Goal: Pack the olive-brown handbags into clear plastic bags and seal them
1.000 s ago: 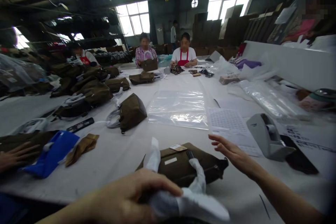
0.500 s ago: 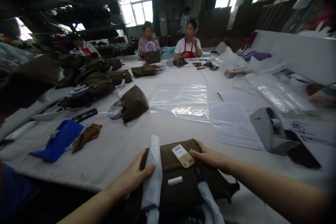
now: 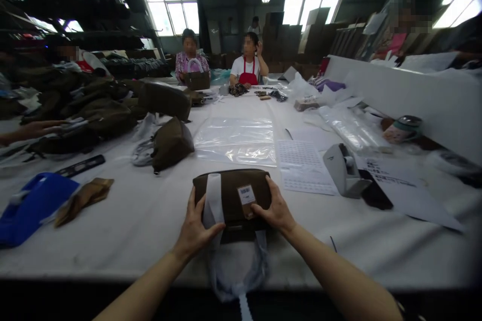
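Note:
Between my two hands is a dark olive handbag (image 3: 231,185), resting on the white-covered table with its wrapped handles (image 3: 241,281) hanging toward me over the near edge. My left hand (image 3: 198,220) grips the bag's left side, thumb across a white wrapping strip (image 3: 214,195). On the right side, my right hand (image 3: 275,205) holds the bag, with its thumb at the lower part of a tan hang tag (image 3: 246,200) that carries a barcode label. The underside of the bag is hidden. Just beyond it lies a flat clear plastic bag (image 3: 237,140).
Another olive handbag (image 3: 173,143) stands left of centre, before a heap of similar bags (image 3: 94,115). A blue item (image 3: 37,205) and brown paper (image 3: 85,200) lie at left. Printed sheets (image 3: 305,165), a grey dispenser (image 3: 344,170) and a dark phone-like slab (image 3: 376,190) are at right. Co-workers sit opposite.
The handbag has moved away from me onto the table and tilted, its handles now hanging toward me. My view has turned right. At left, a co-worker's hand now reaches to the heap.

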Tool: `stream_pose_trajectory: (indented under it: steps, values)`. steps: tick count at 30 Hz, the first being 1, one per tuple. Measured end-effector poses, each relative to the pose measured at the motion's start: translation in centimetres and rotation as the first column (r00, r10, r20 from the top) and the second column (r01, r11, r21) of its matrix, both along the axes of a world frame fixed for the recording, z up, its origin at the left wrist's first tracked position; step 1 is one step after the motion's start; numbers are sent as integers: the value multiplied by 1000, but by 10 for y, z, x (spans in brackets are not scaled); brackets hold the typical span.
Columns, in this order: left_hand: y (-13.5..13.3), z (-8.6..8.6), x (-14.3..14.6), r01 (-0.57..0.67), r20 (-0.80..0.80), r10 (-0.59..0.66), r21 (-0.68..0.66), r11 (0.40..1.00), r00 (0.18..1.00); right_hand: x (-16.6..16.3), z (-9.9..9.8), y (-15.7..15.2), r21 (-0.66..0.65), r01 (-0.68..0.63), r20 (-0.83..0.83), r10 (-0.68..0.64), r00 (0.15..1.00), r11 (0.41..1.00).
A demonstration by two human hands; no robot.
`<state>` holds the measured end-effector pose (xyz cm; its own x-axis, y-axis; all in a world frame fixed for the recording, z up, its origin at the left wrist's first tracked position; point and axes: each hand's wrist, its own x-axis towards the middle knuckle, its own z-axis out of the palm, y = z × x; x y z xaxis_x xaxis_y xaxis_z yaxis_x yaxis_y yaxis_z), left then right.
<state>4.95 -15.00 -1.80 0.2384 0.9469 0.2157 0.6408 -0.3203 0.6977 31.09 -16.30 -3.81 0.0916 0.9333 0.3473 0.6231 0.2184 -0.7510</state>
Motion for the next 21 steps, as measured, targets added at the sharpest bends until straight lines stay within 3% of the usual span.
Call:
stream_pose_trajectory:
  steps: [5,9,11,14,17,21]
  values:
    - [-21,-8,-7,-23,127,25,-16,1000,992,0,-6,-30,-45,29,111,-24,994,999]
    - [-6,-1,-14,-130,168,132,-18,991,977,-9,0,-22,143,41,332,-87,939,989]
    - [-3,4,-13,-147,88,139,92,985,986,-16,5,-15,213,-102,520,-24,854,972]
    - [-2,9,-6,14,-94,4,181,983,996,-22,10,-10,152,-259,701,81,708,954]
    - [3,9,-1,92,-193,-53,197,976,980,-22,10,-9,158,-144,695,-7,719,977]
    - [15,13,2,176,-406,-11,371,912,914,-25,12,-9,146,27,682,-121,722,989]
